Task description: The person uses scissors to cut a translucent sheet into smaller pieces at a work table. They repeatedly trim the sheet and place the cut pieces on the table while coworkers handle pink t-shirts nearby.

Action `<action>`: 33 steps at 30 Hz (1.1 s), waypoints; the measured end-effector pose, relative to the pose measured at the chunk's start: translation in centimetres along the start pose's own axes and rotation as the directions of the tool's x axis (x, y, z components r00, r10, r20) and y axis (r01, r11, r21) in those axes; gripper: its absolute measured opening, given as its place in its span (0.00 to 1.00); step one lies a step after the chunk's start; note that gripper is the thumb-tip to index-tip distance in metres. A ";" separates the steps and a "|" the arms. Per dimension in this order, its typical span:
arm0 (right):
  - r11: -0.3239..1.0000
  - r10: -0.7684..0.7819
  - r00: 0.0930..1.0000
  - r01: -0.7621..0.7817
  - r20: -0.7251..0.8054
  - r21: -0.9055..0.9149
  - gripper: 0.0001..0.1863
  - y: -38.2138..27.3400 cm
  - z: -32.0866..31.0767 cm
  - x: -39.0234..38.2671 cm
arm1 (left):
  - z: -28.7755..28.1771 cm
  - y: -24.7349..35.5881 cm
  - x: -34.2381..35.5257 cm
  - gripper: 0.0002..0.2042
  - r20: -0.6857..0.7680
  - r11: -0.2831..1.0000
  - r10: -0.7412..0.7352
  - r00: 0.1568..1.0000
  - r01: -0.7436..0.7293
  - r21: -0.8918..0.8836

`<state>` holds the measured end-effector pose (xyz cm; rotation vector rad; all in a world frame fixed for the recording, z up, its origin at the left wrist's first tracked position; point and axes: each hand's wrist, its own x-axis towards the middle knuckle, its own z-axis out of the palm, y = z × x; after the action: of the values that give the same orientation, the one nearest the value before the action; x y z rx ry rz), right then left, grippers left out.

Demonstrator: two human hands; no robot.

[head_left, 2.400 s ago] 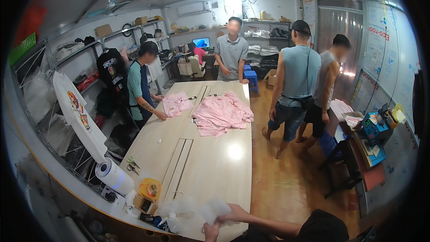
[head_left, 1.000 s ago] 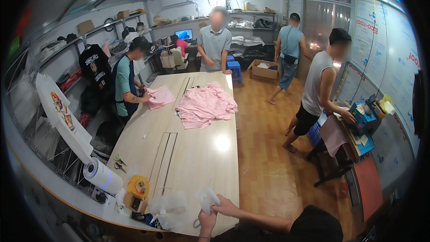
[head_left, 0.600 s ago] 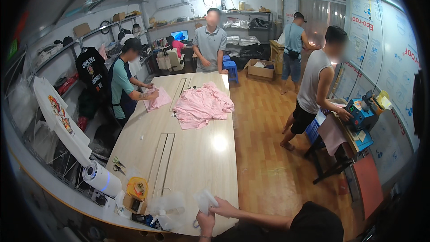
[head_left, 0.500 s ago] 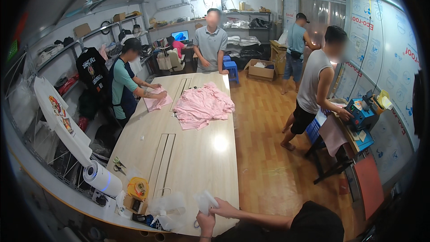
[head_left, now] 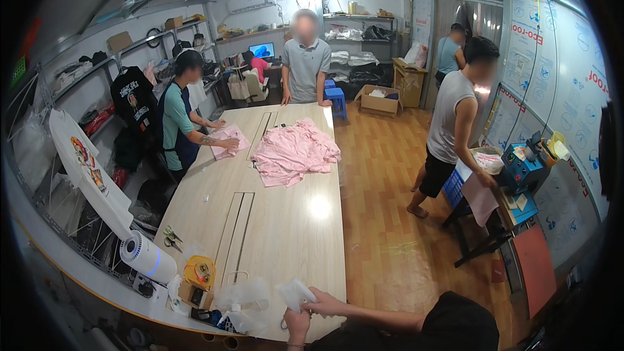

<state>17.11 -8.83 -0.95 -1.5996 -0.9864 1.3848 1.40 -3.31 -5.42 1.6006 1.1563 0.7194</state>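
Close to the near end of the long pale table (head_left: 286, 234), my two hands hold a folded piece of translucent whitish plastic (head_left: 296, 292). My left hand (head_left: 298, 324) grips its lower part. The fingers of my right hand (head_left: 327, 303) are closed on its right side, touching the left hand. Just left of them lies a clear plastic container or bag (head_left: 244, 299), whose kind I cannot make out. Beyond it sit a yellow-orange tray of small items (head_left: 199, 273) and some scissors (head_left: 172, 237). A heap of pink garments (head_left: 296, 153) lies farther up the table.
A co-worker at the table's left (head_left: 179, 110) handles a folded pink garment (head_left: 231, 141). Another person (head_left: 305, 68) leans on the far end. To the right, a person in a sleeveless top (head_left: 455, 123) stands by a blue machine (head_left: 523, 166). A white air purifier (head_left: 148, 257) stands on the left.
My hands have barely moved; the plastic has tilted slightly left. The left co-worker's hands shifted on the pink garment. The person at the machine lowered an arm to the pink cloth there.
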 end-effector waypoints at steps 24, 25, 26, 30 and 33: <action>0.995 -0.097 0.993 0.098 -0.063 0.000 0.34 2.0 -1.1 1.2 | -1.3 -1.1 0.1 0.10 0.317 0.882 -0.093 0.944 0.226 -0.413; 0.997 -0.080 0.995 0.081 -0.059 0.000 0.34 1.9 -1.1 1.2 | -1.3 -0.9 0.1 0.10 0.314 0.883 -0.100 0.944 0.230 -0.409; 0.998 -0.063 0.996 0.063 -0.055 0.000 0.34 1.7 -1.1 1.1 | -1.3 -0.8 0.1 0.10 0.311 0.884 -0.108 0.944 0.234 -0.404; 0.998 -0.042 0.998 0.043 -0.043 0.036 0.35 0.5 -1.1 0.4 | -1.0 -2.7 0.6 0.08 0.335 0.914 -0.089 0.938 0.211 -0.347; 0.999 -0.008 0.998 0.010 -0.065 0.039 0.35 0.1 -1.2 0.2 | -0.9 -2.4 0.5 0.07 0.329 0.894 -0.112 0.938 0.239 -0.379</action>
<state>18.28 -8.79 -1.04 -1.5994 -0.9215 1.3294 0.03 -2.38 -7.44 1.1765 0.8444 0.5342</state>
